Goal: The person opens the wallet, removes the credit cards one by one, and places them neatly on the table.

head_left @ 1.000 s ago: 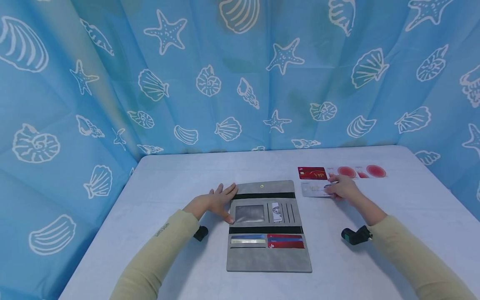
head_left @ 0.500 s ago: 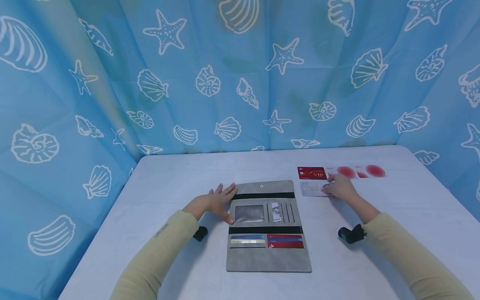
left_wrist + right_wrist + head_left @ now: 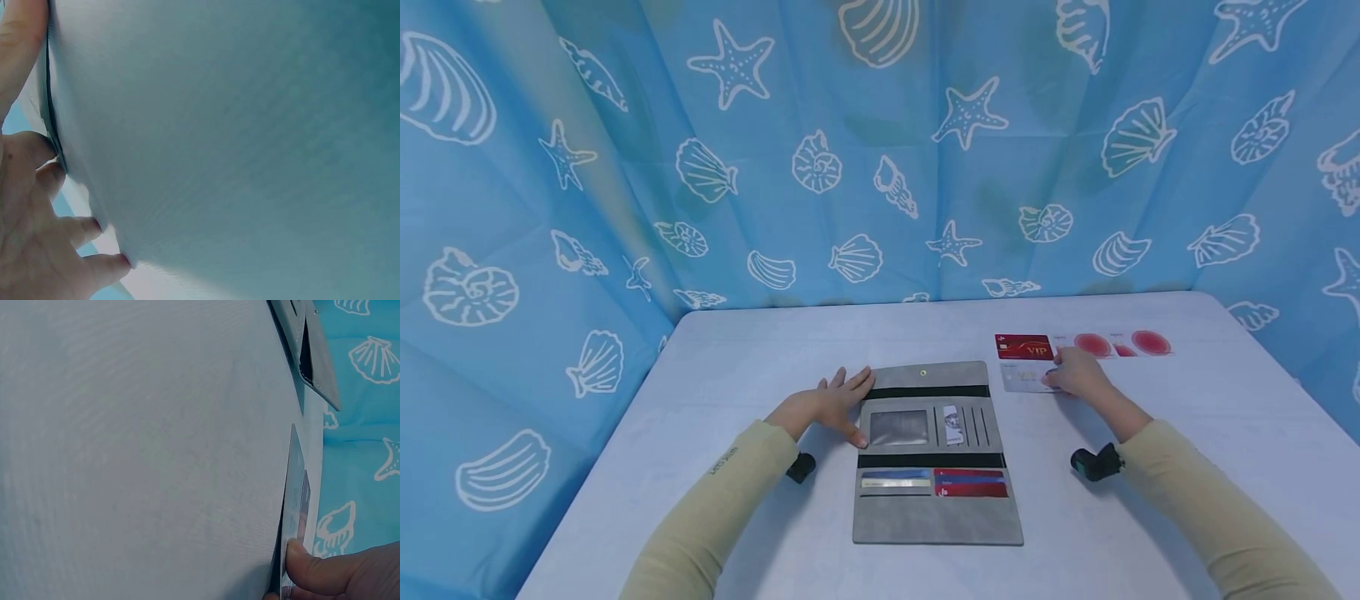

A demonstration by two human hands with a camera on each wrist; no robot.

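A grey trifold wallet (image 3: 937, 523) lies unfolded on the white table. My left hand (image 3: 826, 408) rests at its upper left edge, fingers spread; the left wrist view shows its fingertips touching down beside the wallet's edge. To the upper right, my right hand (image 3: 1086, 375) pinches the right end of a silver card (image 3: 1021, 377). In the right wrist view the thumb lies on top of the silver card (image 3: 291, 494), which is tilted a little off the table. Several cards sit in the wallet's slots, including red ones (image 3: 972, 490) and a white one (image 3: 953, 425).
Directly behind the silver card lies a red VIP card (image 3: 1015, 347). Two pale cards with red circles, one nearer (image 3: 1093, 344) and one farther right (image 3: 1151, 342), continue that row. A blue seashell-print curtain (image 3: 820, 225) hangs behind the table (image 3: 760, 350).
The right hand has shifted slightly left along the silver card, and its forearm has swung a bit left. The left hand and the wallet have stayed in place.
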